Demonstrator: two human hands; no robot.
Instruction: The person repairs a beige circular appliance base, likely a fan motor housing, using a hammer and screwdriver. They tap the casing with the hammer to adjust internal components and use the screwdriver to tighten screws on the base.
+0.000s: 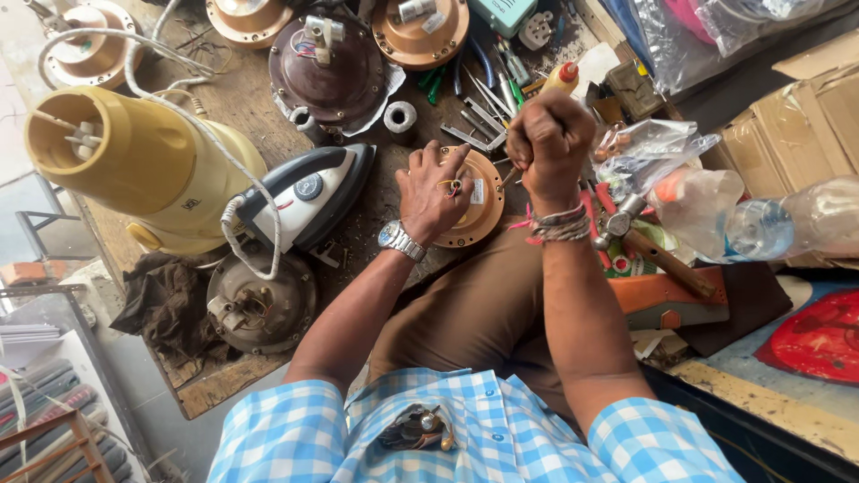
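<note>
In the head view, the left hand lies spread, palm down, on a round orange-brown metal motor housing that rests at the near edge of the worn wooden tabletop, just above the person's brown-trousered knee. The right hand is closed in a tight fist around a slim tool whose yellow handle with a red cap sticks out at twelve o'clock of the fist; the shaft runs down toward the housing's three o'clock rim, its tip hidden. The housing looks still assembled, so by my reading the work on it is at an early stage, with opening or loosening still left. Room is tight: a black-and-white electric iron sits at nine o'clock of the housing, a dark maroon motor dome at eleven o'clock, loose metal hand tools at twelve, and a wooden-handled hammer with crumpled clear plastic bags at three o'clock. The tabletop's edge runs directly beneath the housing, leaving free space only toward the lap at six o'clock.
</note>
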